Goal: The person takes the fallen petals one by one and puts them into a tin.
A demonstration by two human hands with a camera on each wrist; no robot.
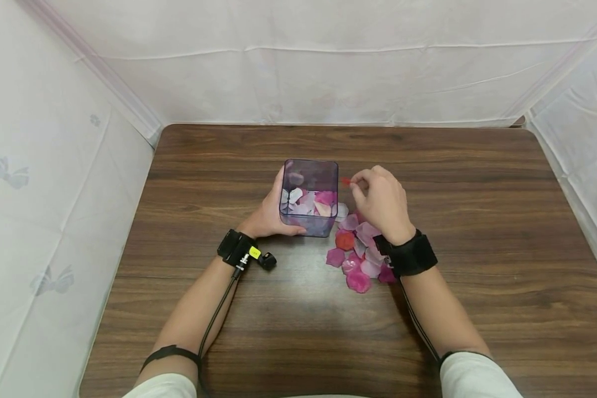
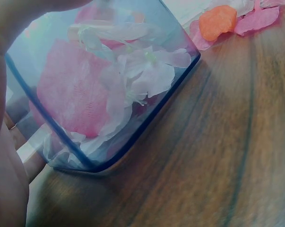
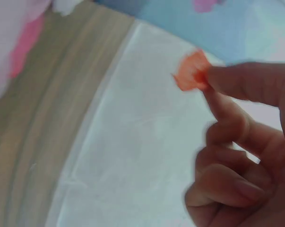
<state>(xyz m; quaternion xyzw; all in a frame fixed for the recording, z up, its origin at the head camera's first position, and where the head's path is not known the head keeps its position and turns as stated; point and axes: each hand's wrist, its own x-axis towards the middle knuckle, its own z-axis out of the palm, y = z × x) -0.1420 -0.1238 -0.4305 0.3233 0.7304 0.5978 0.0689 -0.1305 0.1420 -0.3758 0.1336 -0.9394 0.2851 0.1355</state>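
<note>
My left hand grips a clear purple-tinted box from its left side, thumb along the near face. The open top tilts toward me, and white, pink and pale petals lie inside. In the left wrist view the petals press against the see-through wall. Just right of the box, my right hand pinches a small red petal between thumb and forefinger. In the right wrist view that petal sticks out past the fingertips, the other fingers curled in.
A loose pile of pink, lilac and red petals lies on the wooden table, right of the box and partly under my right wrist. White sheeting hangs along the table's back and sides. Cables run along both forearms from the wrist cameras.
</note>
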